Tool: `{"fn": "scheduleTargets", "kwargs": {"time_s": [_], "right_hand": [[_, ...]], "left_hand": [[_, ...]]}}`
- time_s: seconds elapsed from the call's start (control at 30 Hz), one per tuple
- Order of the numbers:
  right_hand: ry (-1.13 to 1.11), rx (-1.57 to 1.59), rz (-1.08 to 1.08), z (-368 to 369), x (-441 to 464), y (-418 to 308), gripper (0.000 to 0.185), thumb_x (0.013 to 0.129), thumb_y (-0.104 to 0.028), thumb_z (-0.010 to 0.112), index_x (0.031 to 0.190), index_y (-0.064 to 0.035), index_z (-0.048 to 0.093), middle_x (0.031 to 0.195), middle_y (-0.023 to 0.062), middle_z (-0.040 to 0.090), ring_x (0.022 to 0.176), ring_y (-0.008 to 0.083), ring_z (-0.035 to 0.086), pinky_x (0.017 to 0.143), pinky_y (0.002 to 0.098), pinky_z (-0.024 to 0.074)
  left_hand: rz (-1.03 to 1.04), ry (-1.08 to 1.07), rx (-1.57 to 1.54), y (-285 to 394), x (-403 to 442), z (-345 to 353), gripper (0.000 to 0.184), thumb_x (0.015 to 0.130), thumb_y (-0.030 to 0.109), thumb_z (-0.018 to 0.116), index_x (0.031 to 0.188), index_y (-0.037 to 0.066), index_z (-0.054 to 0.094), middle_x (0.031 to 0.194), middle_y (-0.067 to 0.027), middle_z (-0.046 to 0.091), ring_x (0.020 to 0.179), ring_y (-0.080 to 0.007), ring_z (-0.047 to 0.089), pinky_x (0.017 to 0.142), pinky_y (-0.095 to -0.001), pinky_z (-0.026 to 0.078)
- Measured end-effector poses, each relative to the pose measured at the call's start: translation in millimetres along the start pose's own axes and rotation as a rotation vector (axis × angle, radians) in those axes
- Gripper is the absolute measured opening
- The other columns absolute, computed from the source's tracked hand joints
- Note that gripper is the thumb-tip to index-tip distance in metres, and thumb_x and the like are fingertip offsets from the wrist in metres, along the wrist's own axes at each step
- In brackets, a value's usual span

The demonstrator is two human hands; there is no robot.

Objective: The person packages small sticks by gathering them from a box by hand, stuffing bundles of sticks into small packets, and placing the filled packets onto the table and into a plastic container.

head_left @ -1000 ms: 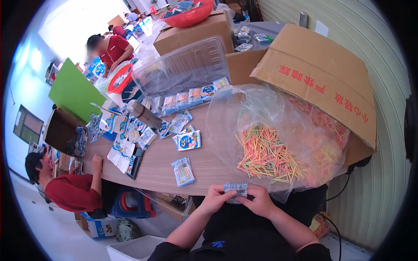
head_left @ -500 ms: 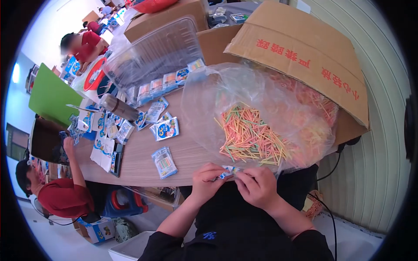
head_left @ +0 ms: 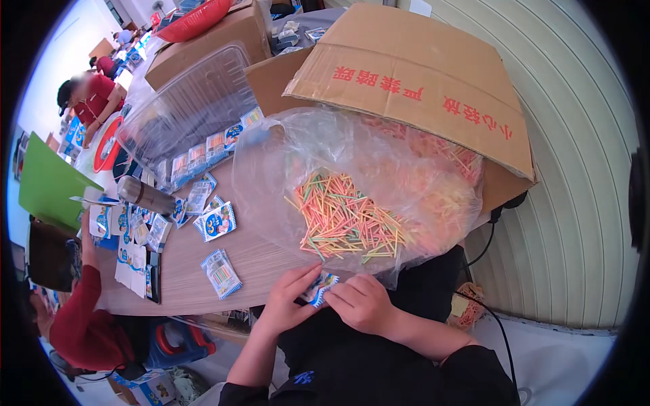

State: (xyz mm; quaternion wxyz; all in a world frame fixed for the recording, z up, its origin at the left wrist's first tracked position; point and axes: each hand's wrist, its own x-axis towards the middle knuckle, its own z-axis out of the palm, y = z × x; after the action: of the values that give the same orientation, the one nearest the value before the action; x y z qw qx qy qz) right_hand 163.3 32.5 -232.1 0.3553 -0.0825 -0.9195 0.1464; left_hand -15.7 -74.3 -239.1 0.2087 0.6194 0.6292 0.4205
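A small blue and white packet (head_left: pixel 320 289) is between my two hands at the table's front edge. My left hand (head_left: pixel 290 298) grips its left side, and my right hand (head_left: pixel 362 303) pinches its right end. Just beyond them, many thin pink, yellow, green and orange sticks (head_left: pixel 345 220) lie in an open clear plastic bag (head_left: pixel 264 196). To the left, a striped packet with sticks inside (head_left: pixel 221 274) lies flat on the table (head_left: pixel 183 271). Another blue and white packet (head_left: pixel 217 221) rests behind it.
A cardboard box (head_left: pixel 420 81) stands behind the bag. A clear plastic tray (head_left: pixel 189 108) holds a row of packets. Left are a metal flask (head_left: pixel 145 195) and a dark phone-like object (head_left: pixel 154 277). A person in red (head_left: pixel 88 325) sits at the left, arm extended.
The view has shifted, moving the table's contents leftward. The packet in my hands has turned from flat to tilted, showing its blue printed side. The person at left has stretched an arm out.
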Motion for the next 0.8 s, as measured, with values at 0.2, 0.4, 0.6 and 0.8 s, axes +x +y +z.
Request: {"fn": "scheduleTargets", "kwargs": {"time_s": [0.2, 0.4, 0.6, 0.8], "right_hand": [[0.02, 0.023, -0.02, -0.9, -1.9, -3.6, 0.019, 0.075, -0.012, 0.068, 0.094, -0.0063, 0.07, 0.092, 0.0, 0.061, 0.079, 0.0157, 0.058, 0.072, 0.0305, 0.0465], [0.088, -0.004, -0.09, 0.3, -6.6, -7.6, 0.023, 0.071, -0.01, 0.073, 0.093, -0.0075, 0.072, 0.097, -0.0001, 0.065, 0.077, 0.0145, 0.058, 0.07, 0.0309, 0.0483], [0.013, 0.122, 0.015, 1.7, -8.0, -10.6, 0.018, 0.074, -0.01, 0.074, 0.091, -0.0059, 0.071, 0.098, 0.0038, 0.067, 0.079, 0.0185, 0.062, 0.072, 0.0327, 0.0502], [-0.115, 0.518, 0.265, 11.1, -9.8, -10.6, 0.017, 0.078, -0.01, 0.072, 0.092, -0.002, 0.067, 0.098, 0.0104, 0.066, 0.086, 0.0298, 0.065, 0.081, 0.0397, 0.0533]], "left_hand": [[0.016, -0.226, 0.17, 7.1, 3.9, -15.9, 0.077, 0.072, 0.015, 0.077, 0.143, 0.006, 0.048, 0.125, -0.017, 0.058, 0.11, -0.0363, 0.059, 0.091, -0.0439, 0.048], [-0.061, -0.321, 0.064, 2.5, 3.1, -10.1, 0.069, 0.076, 0.013, 0.067, 0.142, 0.007, 0.049, 0.107, -0.0168, 0.055, 0.101, -0.0377, 0.056, 0.088, -0.0434, 0.047], [-0.107, -0.291, 0.119, 13.5, 1.5, -9.1, 0.066, 0.074, 0.017, 0.068, 0.138, 0.006, 0.052, 0.105, -0.0169, 0.054, 0.098, -0.037, 0.056, 0.084, -0.0429, 0.048], [-0.125, -0.306, 0.142, 16.9, 1.2, -9.4, 0.064, 0.07, 0.02, 0.073, 0.13, 0.005, 0.055, 0.105, -0.0161, 0.054, 0.099, -0.0358, 0.057, 0.09, -0.0436, 0.047]]}}
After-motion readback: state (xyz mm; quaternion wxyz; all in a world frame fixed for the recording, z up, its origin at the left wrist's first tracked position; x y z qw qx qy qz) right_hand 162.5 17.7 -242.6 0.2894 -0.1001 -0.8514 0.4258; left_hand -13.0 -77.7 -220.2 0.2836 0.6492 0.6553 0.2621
